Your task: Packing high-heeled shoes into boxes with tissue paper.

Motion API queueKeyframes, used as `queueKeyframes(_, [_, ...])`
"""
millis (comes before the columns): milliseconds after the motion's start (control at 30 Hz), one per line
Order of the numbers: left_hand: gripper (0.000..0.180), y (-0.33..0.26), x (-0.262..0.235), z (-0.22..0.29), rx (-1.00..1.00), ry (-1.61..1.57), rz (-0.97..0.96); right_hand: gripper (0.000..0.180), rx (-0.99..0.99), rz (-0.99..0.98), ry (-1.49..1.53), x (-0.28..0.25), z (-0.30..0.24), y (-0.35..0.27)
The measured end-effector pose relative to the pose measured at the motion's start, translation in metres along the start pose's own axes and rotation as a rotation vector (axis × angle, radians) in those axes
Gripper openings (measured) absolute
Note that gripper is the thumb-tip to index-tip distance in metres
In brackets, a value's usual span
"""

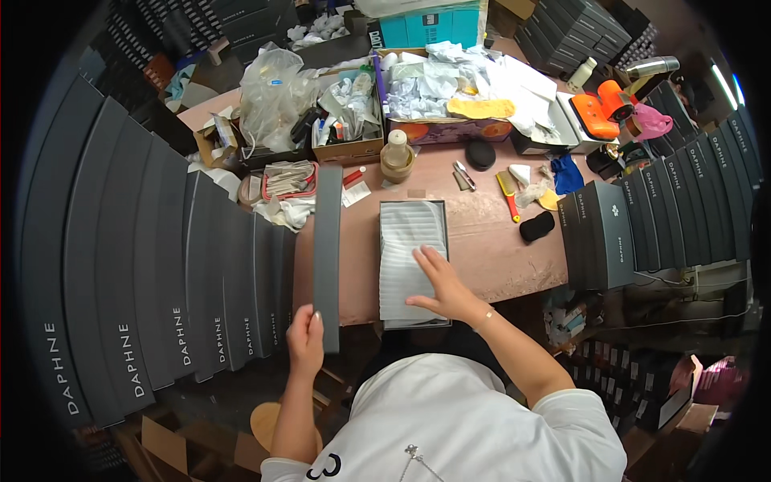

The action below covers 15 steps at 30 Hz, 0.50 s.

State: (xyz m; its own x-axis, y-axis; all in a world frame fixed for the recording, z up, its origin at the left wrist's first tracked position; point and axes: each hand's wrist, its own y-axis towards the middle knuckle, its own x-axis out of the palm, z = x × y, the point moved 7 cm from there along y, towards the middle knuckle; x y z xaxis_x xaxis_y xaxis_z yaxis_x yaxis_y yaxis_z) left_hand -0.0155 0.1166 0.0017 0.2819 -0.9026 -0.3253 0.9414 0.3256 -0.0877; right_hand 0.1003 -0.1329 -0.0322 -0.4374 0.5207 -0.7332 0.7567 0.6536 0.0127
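Right hand (446, 293), fingers spread, over the near right part of the white padding (405, 249) inside the open box (415, 324)! That box sits at the table's (498, 277) near edge. Over on its left, the left hand (305, 337) pinches a grey lid (328, 249) by its near end, lid tipped on edge.

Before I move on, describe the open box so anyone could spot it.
Find the pinkish table. At its near edge, under the right hand, lies the open grey box. Unlike the stacked boxes on either side, it shows ribbed white lining.
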Motion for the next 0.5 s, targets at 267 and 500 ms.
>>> queueKeyframes(267, [0.034,-0.002,0.124,0.001,0.443,0.273,-0.26,0.044,0.573,0.432,0.639,-0.019,0.073,-0.071])
queueKeyframes(500, [0.037,0.07,0.143,-0.102,0.057,0.145,-0.028,0.045,0.702,0.451,0.617,0.048,0.116,-0.017])
